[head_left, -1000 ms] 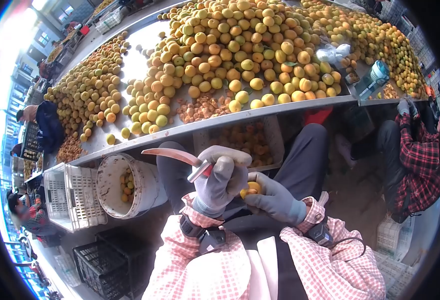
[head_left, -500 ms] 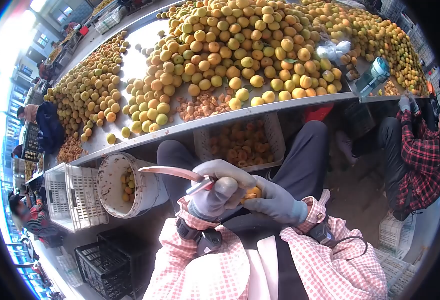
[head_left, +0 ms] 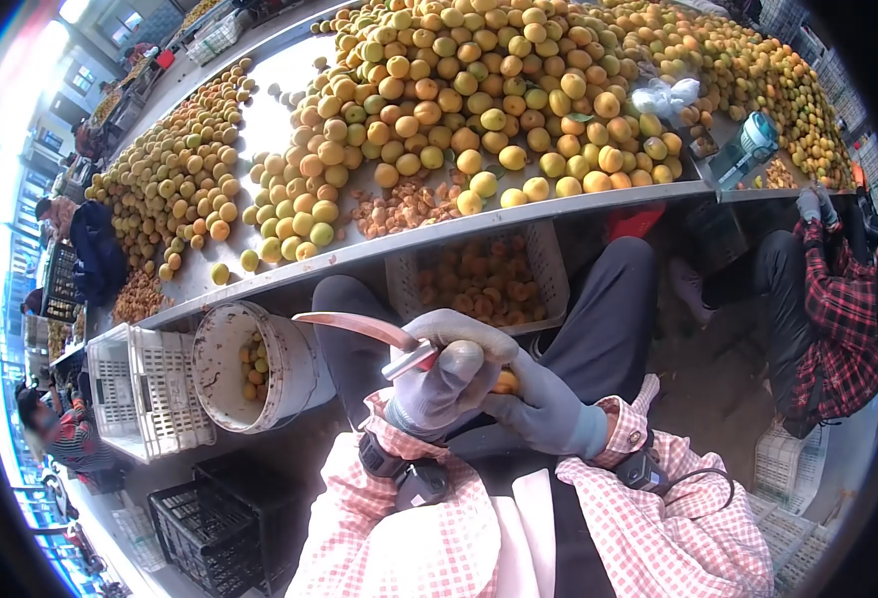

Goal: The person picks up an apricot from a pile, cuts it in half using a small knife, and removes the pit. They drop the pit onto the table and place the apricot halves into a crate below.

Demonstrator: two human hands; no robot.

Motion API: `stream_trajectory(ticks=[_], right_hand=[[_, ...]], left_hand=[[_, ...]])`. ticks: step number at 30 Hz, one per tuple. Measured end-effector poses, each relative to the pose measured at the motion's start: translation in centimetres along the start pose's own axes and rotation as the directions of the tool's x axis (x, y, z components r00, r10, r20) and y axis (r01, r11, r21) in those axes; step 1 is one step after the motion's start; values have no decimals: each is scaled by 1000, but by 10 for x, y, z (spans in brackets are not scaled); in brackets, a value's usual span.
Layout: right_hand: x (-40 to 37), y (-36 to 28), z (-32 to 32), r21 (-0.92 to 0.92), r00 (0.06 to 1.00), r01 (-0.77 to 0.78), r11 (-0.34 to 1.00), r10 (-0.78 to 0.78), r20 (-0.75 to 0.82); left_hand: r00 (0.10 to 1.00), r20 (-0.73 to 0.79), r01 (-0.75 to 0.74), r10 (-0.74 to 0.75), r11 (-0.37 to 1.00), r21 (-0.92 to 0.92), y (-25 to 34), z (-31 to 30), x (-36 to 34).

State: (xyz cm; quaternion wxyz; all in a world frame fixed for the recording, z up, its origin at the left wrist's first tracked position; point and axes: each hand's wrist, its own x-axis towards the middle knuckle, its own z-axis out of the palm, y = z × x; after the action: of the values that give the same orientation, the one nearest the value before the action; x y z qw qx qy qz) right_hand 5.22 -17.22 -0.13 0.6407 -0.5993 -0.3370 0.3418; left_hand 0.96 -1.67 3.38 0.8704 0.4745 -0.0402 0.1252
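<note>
Both my hands wear grey gloves and meet above my lap. My left hand (head_left: 449,374) is closed round a curved tool (head_left: 359,327) with red and silver parts, which sticks out to the left. Fingers of my right hand (head_left: 548,404) are wrapped round an orange-yellow fruit (head_left: 505,382), mostly hidden between the two hands. Below the table edge, beyond my hands, a white crate (head_left: 556,284) holds halved fruit.
A metal table (head_left: 259,274) bears heaped fruit (head_left: 479,70) and a pile of pits (head_left: 404,207). At left stand a white bucket (head_left: 294,374), white crates (head_left: 150,394) and black crates (head_left: 204,528). A co-worker in a checked shirt (head_left: 843,319) sits at right, near a bottle (head_left: 748,149).
My left hand and the tool have shifted slightly right and tilted. Less of the fruit shows between my hands.
</note>
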Motion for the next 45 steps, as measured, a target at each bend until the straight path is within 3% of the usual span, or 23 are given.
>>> stream_trajectory(ticks=[2,5,6,7,10,12,14,16,17,21,24,26,28,31,33,34,36,37,38,40,42,44,45], right_hand=[[1,2,3,-51,997,63,997,-65,-45],[1,-5,0,32,998,-18,999,19,-55],[3,-12,-8,225,960,-277,934,262,95],[7,-19,-16,359,849,-525,771,446,284],[18,-43,-21,405,815,-566,718,416,403],[18,-41,-15,414,876,-466,782,344,338],[14,-21,-5,374,926,-377,847,348,144],[14,-28,-9,406,889,-455,793,433,150],[14,-33,-11,436,839,-532,726,519,161],[14,-27,-12,467,832,-543,698,522,187],[11,-16,-7,397,868,-486,779,485,108],[9,-3,-5,371,940,-318,872,341,3],[7,1,-15,464,927,-332,821,375,0],[9,1,-26,557,914,-311,770,402,-46],[11,7,-26,525,884,-285,802,431,-178],[13,11,-26,525,884,-284,802,431,-180],[17,15,-26,512,852,-217,831,418,-317],[15,18,-31,544,879,-220,810,406,-249],[17,21,-28,543,880,-219,810,405,-249],[25,28,-19,336,875,-31,941,188,-446],[21,36,-25,284,881,-95,954,214,-422],[25,37,-26,80,881,-19,997,55,-470],[27,33,-22,82,881,-21,996,57,-469]], left_hand=[[995,-96,-4,19,989,151,1,10,2],[996,-88,45,-32,987,153,2,9,1],[996,-50,83,-76,986,147,3,9,0],[996,-49,84,-77,986,146,6,9,0],[982,92,141,-167,959,244,5,3,2],[978,187,-175,88,838,517,-6,-4,4],[987,77,125,-141,975,182,5,-2,2],[997,-80,6,0,997,72,-8,-15,0],[997,-79,23,-26,999,-47,-8,-18,1],[999,-33,34,-30,991,128,-4,-15,0],[998,-14,70,-69,995,69,-6,-19,0],[992,-127,7,5,996,93,1,-14,1],[975,-202,-67,91,990,124,12,-14,9],[980,-199,33,-3,988,148,13,-29,12],[969,-120,225,-215,971,79,1,-33,11],[949,-177,274,-260,960,61,-16,-37,7],[883,-245,451,-400,869,203,-29,-34,6],[889,-230,451,-397,846,284,-43,-40,2],[964,-147,265,-223,854,447,-51,-34,1],[944,-150,325,-293,758,565,-50,-28,-2],[936,-163,348,-311,763,545,-58,-26,-3],[949,-179,311,-259,862,401,-68,-26,-2],[948,-182,313,-260,861,401,-70,-23,-2]])
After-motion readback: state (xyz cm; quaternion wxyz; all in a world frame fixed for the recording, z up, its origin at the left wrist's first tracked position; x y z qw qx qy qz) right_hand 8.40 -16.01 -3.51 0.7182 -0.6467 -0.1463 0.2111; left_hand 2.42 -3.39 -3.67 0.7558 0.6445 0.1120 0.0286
